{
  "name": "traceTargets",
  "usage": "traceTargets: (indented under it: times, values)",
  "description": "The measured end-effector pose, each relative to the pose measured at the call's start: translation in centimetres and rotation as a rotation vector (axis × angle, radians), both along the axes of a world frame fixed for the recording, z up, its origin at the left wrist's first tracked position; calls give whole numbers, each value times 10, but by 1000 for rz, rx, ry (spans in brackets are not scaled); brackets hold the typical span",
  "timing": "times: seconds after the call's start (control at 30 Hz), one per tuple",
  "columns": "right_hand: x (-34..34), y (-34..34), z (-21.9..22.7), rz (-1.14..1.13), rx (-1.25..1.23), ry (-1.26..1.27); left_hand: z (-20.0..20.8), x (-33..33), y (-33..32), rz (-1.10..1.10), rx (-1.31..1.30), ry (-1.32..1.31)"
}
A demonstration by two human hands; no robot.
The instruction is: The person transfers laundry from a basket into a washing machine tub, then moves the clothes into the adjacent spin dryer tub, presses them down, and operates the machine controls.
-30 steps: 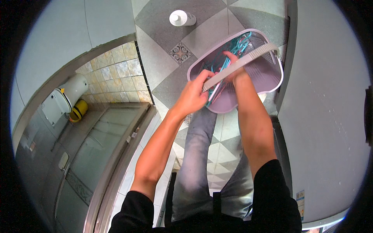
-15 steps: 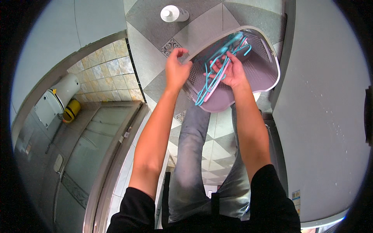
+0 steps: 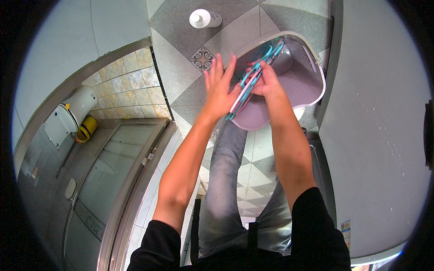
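Note:
Several teal and pink clothes hangers [image 3: 247, 85] are bunched together over a mauve laundry basket [image 3: 298, 83] with perforated sides and a pale rim. My right hand [image 3: 266, 82] is closed around the bundle near its middle. The hanger hooks point away from me, over the far side of the basket. My left hand [image 3: 221, 88] is beside the near left end of the bundle, fingers stretched and spread, the thumb side close to the hangers. Whether it touches them I cannot tell. Behind the bundle, part of the basket's inside is hidden.
A white bottle [image 3: 205, 18] stands on the patterned tile floor [image 3: 181, 67] at the far left of the basket. To the right rises a large grey panel [image 3: 375, 135]. A glass door [image 3: 113, 167], a toilet [image 3: 68, 118] and a yellow bin [image 3: 87, 129] are at left.
My left hand has moved right toward the hangers and its fingers have spread. The hangers have been drawn closer together and turned slightly in my right hand.

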State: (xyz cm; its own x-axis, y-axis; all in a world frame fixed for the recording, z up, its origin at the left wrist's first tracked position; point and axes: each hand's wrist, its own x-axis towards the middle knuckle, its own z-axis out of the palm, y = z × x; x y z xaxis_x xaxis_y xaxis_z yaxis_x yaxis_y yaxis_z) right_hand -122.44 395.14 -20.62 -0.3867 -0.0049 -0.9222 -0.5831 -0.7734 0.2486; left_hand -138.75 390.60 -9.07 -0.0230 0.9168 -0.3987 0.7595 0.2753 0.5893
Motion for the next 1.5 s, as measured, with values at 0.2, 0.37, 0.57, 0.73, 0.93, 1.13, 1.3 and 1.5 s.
traceTargets:
  times: [0.2, 0.37, 0.57, 0.73, 0.93, 1.13, 1.3, 1.5]
  values:
    - [31, -34, 10, -85, -27, 129, 18, 12, -22, 146, 41, -280]
    - [38, -60, 96, -272, 62, 324, 29, 7, -44, 455, 108, -240]
    - [42, -99, 169, -455, 220, 436, 75, 16, -69, 777, -102, -447]
    - [29, -109, 253, -572, 256, 366, 129, 5, -92, 743, -173, -540]
    - [20, -113, 347, -723, 388, 368, 216, -35, -82, 752, -291, -697]
    - [22, -112, 391, -549, 490, 222, 273, -89, -84, 760, -337, -745]
    - [27, -116, 444, -699, 543, 371, 312, -111, -105, 802, -295, -828]
    - [4, -135, 471, 370, 736, -547, 349, -84, -142, 752, -248, -883]
